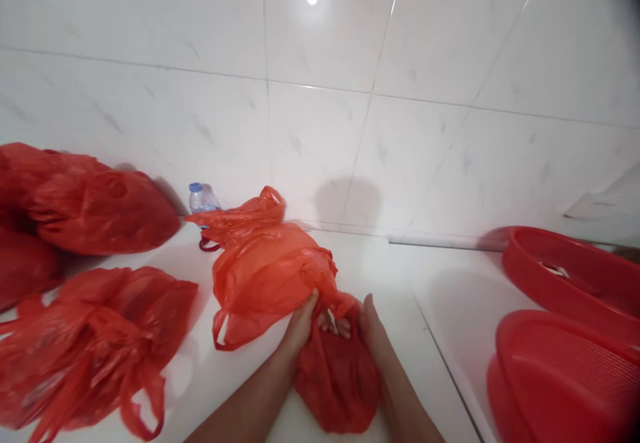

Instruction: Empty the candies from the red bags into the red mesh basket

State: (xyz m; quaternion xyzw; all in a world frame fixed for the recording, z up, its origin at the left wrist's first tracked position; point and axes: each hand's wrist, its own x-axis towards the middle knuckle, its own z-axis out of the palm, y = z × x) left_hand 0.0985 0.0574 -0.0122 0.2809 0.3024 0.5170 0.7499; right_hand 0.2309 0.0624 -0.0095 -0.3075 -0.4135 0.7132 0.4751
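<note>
A small red plastic bag [340,383] hangs between my two hands at the lower middle of the head view. My left hand [304,315] grips its upper left side, thumb on top. On the other side, my right hand [371,328] holds the bag's upper right edge with the thumb raised. Some fingertips show through the gap at the bag's top; the rest are hidden by the plastic. Just beyond, a lighter orange-red plastic bag [265,276] lies crumpled on the white surface, touching the held bag near my left thumb.
Full-looking red bags [105,209] stand against the tiled wall at left. A red bag pile [115,336] with loose handles lies in front. A clear bottle [197,197] with a blue cap stands by the wall. Red plastic baskets [520,363] sit at right, beyond a seam in the surface.
</note>
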